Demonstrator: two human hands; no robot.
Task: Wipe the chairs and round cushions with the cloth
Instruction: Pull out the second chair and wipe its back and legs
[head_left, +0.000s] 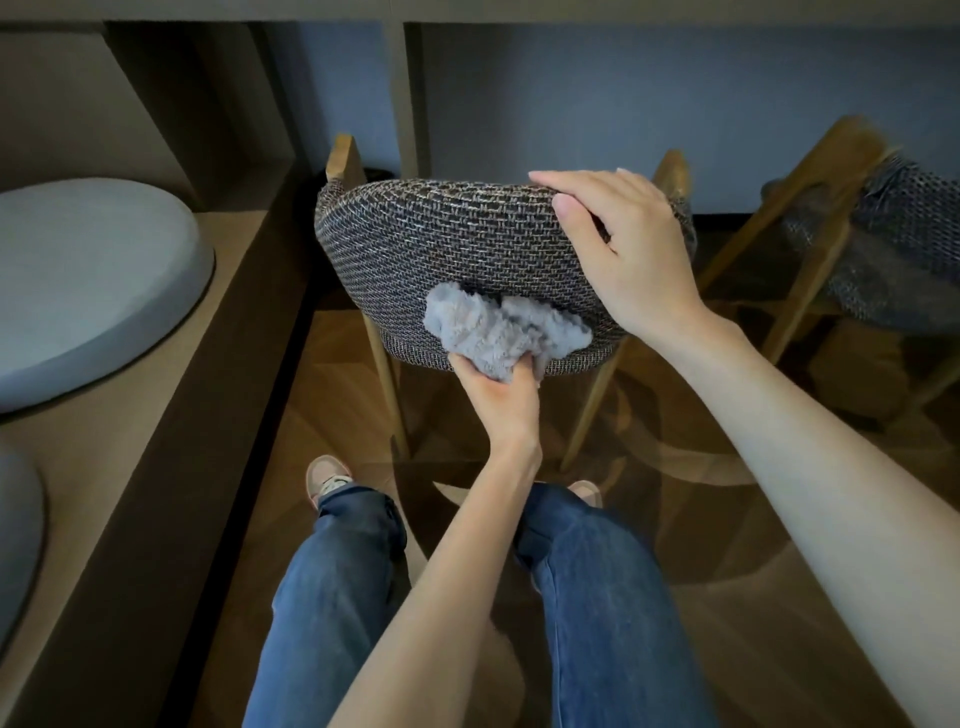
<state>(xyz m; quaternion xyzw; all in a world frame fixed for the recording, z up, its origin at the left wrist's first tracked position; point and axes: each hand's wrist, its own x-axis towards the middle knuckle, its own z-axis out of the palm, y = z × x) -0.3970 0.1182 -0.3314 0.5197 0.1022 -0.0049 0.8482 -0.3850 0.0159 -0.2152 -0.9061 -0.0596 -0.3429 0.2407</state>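
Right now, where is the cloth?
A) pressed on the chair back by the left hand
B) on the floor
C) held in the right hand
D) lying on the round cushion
A: the left hand grips the cloth against the woven back of the chair, while the right hand holds its top edge.

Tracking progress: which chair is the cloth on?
The middle chair: the left hand holds the cloth against its woven back, the right hand grips its top. The far-right chair is untouched.
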